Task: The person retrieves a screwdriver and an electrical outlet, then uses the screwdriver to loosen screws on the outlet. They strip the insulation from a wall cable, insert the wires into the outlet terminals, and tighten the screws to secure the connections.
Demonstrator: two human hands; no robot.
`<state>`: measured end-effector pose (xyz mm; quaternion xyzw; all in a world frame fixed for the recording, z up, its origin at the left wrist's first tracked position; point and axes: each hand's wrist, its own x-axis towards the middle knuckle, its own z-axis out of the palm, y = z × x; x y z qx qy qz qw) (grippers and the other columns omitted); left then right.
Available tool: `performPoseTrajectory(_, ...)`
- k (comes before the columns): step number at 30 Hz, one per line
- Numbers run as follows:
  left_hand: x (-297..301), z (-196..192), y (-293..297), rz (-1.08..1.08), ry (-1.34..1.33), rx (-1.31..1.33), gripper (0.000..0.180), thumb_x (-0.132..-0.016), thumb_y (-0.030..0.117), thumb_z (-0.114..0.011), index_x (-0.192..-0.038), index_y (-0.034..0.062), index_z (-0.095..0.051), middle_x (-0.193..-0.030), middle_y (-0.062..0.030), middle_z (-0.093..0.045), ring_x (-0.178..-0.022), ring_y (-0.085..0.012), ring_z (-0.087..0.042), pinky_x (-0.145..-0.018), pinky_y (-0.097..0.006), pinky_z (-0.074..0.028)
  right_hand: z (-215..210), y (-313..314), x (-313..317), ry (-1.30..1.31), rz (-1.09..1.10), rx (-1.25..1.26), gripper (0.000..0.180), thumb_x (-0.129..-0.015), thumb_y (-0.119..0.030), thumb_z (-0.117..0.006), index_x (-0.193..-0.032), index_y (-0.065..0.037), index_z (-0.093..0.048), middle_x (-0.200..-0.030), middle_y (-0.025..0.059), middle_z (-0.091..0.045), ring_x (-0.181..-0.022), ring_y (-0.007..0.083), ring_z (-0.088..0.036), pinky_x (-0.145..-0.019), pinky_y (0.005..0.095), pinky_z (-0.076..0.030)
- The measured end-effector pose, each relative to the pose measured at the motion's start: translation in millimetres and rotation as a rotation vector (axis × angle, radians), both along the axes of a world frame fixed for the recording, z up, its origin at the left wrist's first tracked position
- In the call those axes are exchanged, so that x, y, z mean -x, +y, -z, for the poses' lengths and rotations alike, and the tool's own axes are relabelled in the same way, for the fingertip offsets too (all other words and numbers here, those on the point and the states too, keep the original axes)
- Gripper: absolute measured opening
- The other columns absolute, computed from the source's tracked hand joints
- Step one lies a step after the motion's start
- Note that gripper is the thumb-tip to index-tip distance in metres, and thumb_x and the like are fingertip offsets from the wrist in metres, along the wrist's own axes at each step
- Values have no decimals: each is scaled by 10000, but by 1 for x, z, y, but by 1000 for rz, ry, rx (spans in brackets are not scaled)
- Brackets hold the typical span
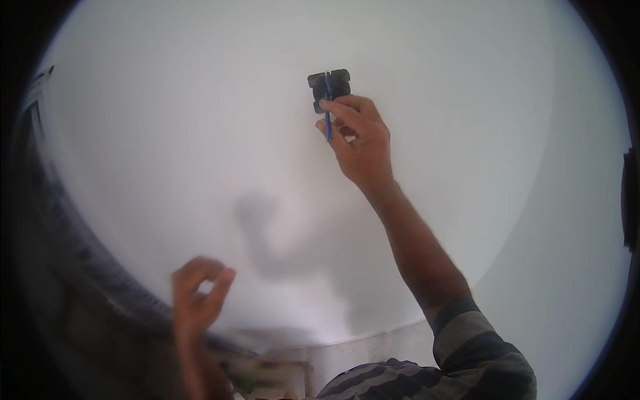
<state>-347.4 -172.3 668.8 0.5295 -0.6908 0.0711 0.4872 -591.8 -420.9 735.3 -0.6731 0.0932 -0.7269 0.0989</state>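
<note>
The box (330, 85) is small and black. It sits flat on the white wall (167, 133), high up, a little right of the middle. A thin blue tool (327, 130) runs down the front of the box and out below it. The right hand (360, 143) is just under the box. Its fingers are closed tight on the tool, and the fingertips touch the lower edge of the box.

I think the step in hand is work on the front of the box with the tool. The tool is thin and the arm is stretched up. So a further move calls for a steady hand, a firm hold, and the tip kept on the same spot.

The left hand (197, 297) is far below the box and to its left. It does not touch the wall. Its fingers are curled, with thumb and finger close. It is blurred, so I cannot tell if it is pinching something small or holding nothing.

A grey shadow (267, 233) of the arm lies on the wall below the box. A striped sleeve (480, 347) shows far below the box, to its right. At the bottom there may be a wooden stand (280, 373), but it is too blurry to be sure.

Count: one box, one tool, two hands, one shadow, one sleeve.
</note>
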Motion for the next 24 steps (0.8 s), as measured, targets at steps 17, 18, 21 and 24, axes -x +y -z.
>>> performPoseTrajectory(17,94,-127,-154,57,-89,380,205,-892,173,-821,-892,7,-701,-858,-37,-702,-758,-117,-615,-627,-272,-491,-120,-11,61,499,1,-93,199,-909,-209,-766,-932,-14,-740,-774,61,-732,-680,125,-648,-601,297,-496)
performPoseTrajectory(18,100,-131,-171,15,-150,462,197,-874,172,-830,-917,21,-712,-892,-44,-715,-785,-150,-634,-650,-299,-504,-118,-13,60,498,-32,-69,187,-912,-195,-759,-943,-11,-740,-788,66,-738,-695,128,-658,-611,297,-502)
performPoseTrajectory(21,116,-135,-218,-95,-261,619,201,-840,164,-847,-946,43,-726,-938,-59,-726,-852,-223,-661,-730,-360,-519,-115,-23,63,505,-111,-14,160,-920,-159,-743,-971,-8,-742,-825,78,-752,-733,137,-679,-638,299,-522)
performPoseTrajectory(24,133,-134,-239,-154,-247,676,191,-830,143,-845,-951,56,-726,-920,-57,-714,-904,-258,-661,-803,-402,-505,-117,-28,69,528,-168,4,143,-925,-146,-733,-977,-13,-742,-845,82,-756,-752,143,-685,-662,304,-537)
